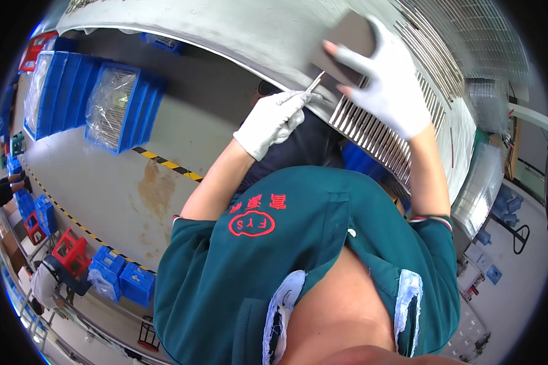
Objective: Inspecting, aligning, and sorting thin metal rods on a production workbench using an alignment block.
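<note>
My left hand [273, 123], in a white glove, pinches a thin metal rod [315, 83] whose tip points up and right over the table edge. My right hand [391, 85], gloved in white with some bare fingertips, grips a dark brown rectangular pad [354, 44] with thumb and fingers. Motion blurs this hand and the pad a little. Just below the right hand lies a row of metal rods [371, 134], side by side along the table's near edge. The right hand hides part of that row.
More long rods [429, 52] lie farther back on the pale table [249, 18], beside stacked clear plastic trays [484, 45]. Blue crates [134, 109] stand on the floor to the left, near black-and-yellow tape [167, 163]. Another person [45, 283] is at the far lower left.
</note>
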`<state>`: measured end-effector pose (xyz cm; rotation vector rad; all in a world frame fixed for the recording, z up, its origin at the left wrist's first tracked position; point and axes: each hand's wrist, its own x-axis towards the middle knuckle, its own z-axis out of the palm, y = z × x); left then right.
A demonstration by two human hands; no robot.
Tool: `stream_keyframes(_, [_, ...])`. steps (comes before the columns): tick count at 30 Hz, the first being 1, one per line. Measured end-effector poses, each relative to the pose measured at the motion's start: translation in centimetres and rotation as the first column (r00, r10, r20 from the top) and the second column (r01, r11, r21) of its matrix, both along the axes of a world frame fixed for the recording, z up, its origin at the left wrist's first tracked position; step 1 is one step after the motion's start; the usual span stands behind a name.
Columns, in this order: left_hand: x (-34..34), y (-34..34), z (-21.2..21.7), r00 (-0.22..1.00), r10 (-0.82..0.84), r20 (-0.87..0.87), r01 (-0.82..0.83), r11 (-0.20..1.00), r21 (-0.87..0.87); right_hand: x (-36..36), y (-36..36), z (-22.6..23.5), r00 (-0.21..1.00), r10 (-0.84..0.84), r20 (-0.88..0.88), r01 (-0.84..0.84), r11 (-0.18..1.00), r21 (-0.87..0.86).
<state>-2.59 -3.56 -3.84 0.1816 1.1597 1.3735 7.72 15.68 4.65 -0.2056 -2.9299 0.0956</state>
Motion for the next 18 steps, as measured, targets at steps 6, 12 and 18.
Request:
stream_keyframes(6, [0.3, 0.4, 0.4, 0.994, -0.014, -0.113, 0.009, 0.999, -0.044, -0.8, -1.3, 1.0, 0.998, -0.067, 0.011, 0.065, 0.992, 0.108])
stream_keyframes(12, [0.0, 0.0, 0.1, 0.999, -0.019, -0.044, 0.019, 1.000, -0.011, 2.1, 0.3, 0.5, 0.999, -0.044, -0.008, 0.045, 0.993, 0.113])
stream_keyframes(18, [0.3, 0.8, 1.0, 0.958, -0.018, -0.285, 0.009, 0.999, -0.034, -1.5, -0.1, 1.2, 0.996, -0.034, -0.081, 0.051, 0.975, 0.218])
